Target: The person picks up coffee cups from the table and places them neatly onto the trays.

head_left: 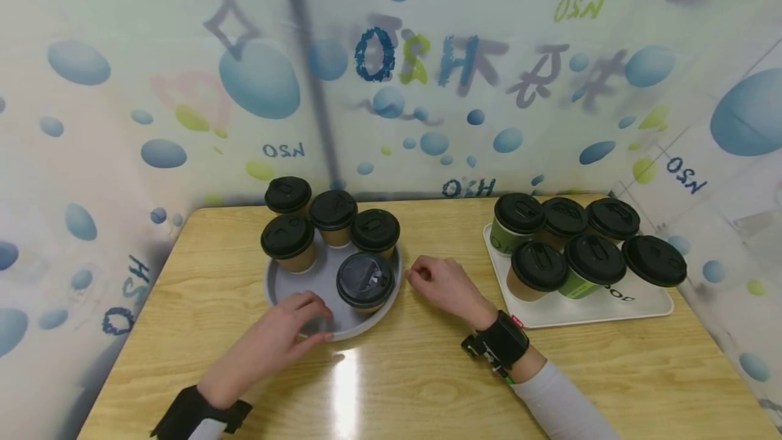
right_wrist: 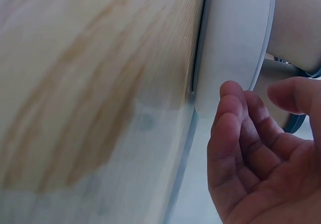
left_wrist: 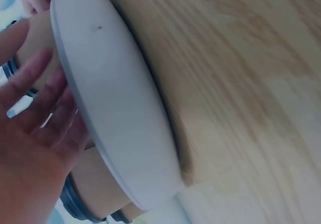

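Observation:
My left hand [head_left: 275, 335] is over the front left of a round grey tray [head_left: 284, 284], its fingers loosely bent with nothing between them. In the left wrist view those fingers [left_wrist: 45, 98] lie inside the tray's rim, near a brown paper cup. The closest cup in the head view is a black-lidded coffee cup [head_left: 365, 280] to the right of the fingertips. My right hand [head_left: 449, 287] sits just off the tray's right side, loosely curled and holding nothing. From the right wrist, its fingertips [right_wrist: 230, 91] appear close to the tray's outer wall; contact cannot be told.
Several more lidded cups [head_left: 287, 240] stand at the back of the round tray. To the right, a white rectangular tray [head_left: 647, 304] bears several green and brown cups [head_left: 537, 267] with black lids. A patterned curtain [head_left: 379, 134] hangs behind the wooden table [head_left: 421, 386].

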{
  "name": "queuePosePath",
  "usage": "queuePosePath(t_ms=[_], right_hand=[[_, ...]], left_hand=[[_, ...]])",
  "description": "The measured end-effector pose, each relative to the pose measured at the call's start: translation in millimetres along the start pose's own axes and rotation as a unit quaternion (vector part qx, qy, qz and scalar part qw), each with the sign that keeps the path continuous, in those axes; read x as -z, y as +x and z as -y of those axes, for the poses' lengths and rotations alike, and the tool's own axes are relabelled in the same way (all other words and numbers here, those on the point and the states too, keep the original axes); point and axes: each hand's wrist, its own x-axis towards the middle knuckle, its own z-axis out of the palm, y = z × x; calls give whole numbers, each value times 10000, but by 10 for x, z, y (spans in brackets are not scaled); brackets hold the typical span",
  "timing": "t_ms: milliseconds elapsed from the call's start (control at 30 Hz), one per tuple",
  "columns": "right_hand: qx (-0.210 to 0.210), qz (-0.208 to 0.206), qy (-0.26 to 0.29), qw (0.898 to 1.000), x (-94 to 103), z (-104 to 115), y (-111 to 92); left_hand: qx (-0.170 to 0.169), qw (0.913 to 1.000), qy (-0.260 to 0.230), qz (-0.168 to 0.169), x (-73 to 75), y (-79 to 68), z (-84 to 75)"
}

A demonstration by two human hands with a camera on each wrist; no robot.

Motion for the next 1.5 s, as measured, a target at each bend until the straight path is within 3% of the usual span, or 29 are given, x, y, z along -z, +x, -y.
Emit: queuePosePath(t_ms=[200,500,733,1000,1500], right_hand=[[20,-25,-1,10000,16,2,1],[31,-40,21,10000,33,-14,-3],[-47,-8,60,10000,25,2,-5],[41,-51,-85,9999,-7,28,-10],[470,248,-143,9985,-112,96,-25]], left_hand=[[-610,9981,-19,108,-22,39,20],[-936,9953,162,-211,-184,163,-99],[-761,9954,365,-456,-321,253,-229],[-562,9924,487,-980,-479,360,-326],[70,9926,826,-890,-554,514,-510]])
